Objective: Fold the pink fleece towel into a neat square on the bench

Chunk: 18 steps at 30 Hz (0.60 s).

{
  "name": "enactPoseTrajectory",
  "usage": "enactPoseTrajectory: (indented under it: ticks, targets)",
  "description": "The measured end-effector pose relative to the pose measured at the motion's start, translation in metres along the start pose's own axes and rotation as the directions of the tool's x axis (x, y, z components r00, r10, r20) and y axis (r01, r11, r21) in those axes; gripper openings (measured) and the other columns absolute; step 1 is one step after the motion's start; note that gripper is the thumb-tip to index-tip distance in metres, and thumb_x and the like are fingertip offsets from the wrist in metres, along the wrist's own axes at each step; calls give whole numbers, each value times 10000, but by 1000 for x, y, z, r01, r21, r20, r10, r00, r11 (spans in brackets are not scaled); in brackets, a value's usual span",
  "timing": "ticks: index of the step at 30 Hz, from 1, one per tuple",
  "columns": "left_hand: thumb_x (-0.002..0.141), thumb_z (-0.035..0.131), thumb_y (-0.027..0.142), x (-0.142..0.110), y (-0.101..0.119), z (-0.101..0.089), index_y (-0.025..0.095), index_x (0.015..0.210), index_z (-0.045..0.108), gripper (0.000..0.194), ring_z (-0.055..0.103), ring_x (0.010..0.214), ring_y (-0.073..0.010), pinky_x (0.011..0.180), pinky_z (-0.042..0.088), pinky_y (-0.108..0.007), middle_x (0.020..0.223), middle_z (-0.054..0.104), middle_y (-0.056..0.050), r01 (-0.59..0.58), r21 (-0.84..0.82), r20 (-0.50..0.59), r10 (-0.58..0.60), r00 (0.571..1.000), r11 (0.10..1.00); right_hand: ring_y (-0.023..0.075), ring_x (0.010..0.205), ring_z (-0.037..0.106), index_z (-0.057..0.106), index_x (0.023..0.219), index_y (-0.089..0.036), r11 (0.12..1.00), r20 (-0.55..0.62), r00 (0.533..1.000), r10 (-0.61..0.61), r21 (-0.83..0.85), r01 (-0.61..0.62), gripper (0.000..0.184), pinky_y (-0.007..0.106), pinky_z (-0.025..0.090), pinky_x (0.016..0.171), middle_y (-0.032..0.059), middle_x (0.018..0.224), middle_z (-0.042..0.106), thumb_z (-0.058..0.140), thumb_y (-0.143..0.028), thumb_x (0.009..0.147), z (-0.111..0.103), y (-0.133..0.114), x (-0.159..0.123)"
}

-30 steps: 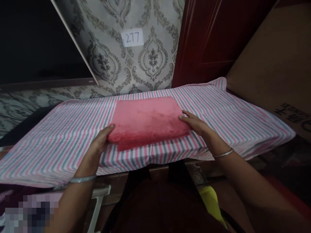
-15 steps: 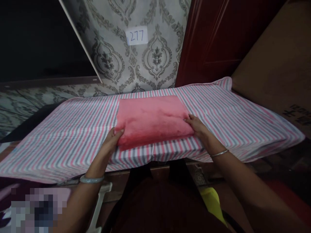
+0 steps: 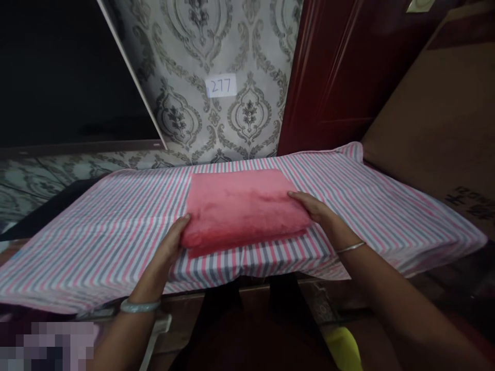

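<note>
A folded pink plush cloth (image 3: 243,206) lies across the middle of the striped sheet (image 3: 124,221), its near side thick and fuzzy. At the cloth's left near corner is my left hand (image 3: 174,239), closed on the edge with the thumb on top and the other fingers hidden beneath or beside it. My right hand (image 3: 311,206) grips the right edge, its thumb lying on the upper surface and its fingers mostly out of sight. Below the fuzzy front fold, a thin lower layer shows along the near edge.
Behind the sheet-covered surface is a patterned wall with a paper label (image 3: 221,85) reading 277. A dark screen (image 3: 73,77) stands at the left, with a dark red door (image 3: 328,77) and a large cardboard box (image 3: 436,123) at the right. Something yellow (image 3: 343,350) is below.
The camera view has tilted up, so everything sits lower in the picture. My right thumb has moved slightly inward over the cloth, and the front fold stands slightly higher above its lower layer.
</note>
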State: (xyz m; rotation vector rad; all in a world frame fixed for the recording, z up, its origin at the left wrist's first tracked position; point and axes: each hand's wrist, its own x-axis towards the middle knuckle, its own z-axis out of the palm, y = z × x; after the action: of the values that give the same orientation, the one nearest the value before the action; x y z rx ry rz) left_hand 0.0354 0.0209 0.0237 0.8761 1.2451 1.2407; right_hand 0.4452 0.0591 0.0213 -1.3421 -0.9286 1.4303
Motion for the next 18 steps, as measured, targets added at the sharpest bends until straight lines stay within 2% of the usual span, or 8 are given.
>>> enactPoseTrajectory:
  ticks: [3, 6, 10, 13, 18]
  targets:
    - [636, 837, 529, 12, 11, -2, 160, 918, 685, 489, 718, 878, -255, 768, 565, -324, 885, 750, -68, -21, 54, -20, 22, 1000, 998, 260, 749, 727, 671, 1019, -167, 1000, 4, 1000, 13, -16, -13, 290, 369, 613, 728, 116, 872, 773, 741, -359, 813, 9, -16, 15]
    - [612, 855, 490, 29, 24, -2, 161, 908, 666, 481, 698, 744, -213, 658, 543, -288, 817, 732, -46, -56, 100, 19, 54, 998, 993, 274, 788, 735, 662, 1041, -162, 999, -5, 1000, -29, -42, 29, 304, 403, 616, 757, 134, 931, 771, 741, -336, 805, 17, -26, 30]
    - [636, 809, 430, 59, 45, 11, 166, 856, 668, 371, 675, 619, -217, 570, 540, -311, 722, 714, -55, 40, 98, 100, -50, 994, 994, 266, 878, 729, 644, 1141, -167, 991, -99, 990, -105, -90, 96, 387, 389, 617, 770, 143, 1053, 752, 724, -304, 787, 21, -36, 55]
    - [665, 789, 432, 89, 61, 28, 167, 862, 689, 346, 698, 639, -261, 576, 562, -355, 694, 716, -77, 68, 139, 72, -79, 994, 988, 246, 835, 715, 667, 1106, -159, 973, -140, 981, -132, -207, 102, 350, 358, 609, 730, 132, 1003, 754, 704, -312, 793, 21, -42, 75]
    - [661, 837, 444, 140, 78, 51, 176, 891, 706, 376, 727, 776, -317, 716, 589, -429, 772, 751, -115, -66, 298, -32, 79, 996, 952, 263, 741, 690, 708, 1009, -124, 936, -202, 966, -164, -340, 88, 322, 388, 592, 696, 130, 871, 749, 707, -359, 788, 27, -53, 109]
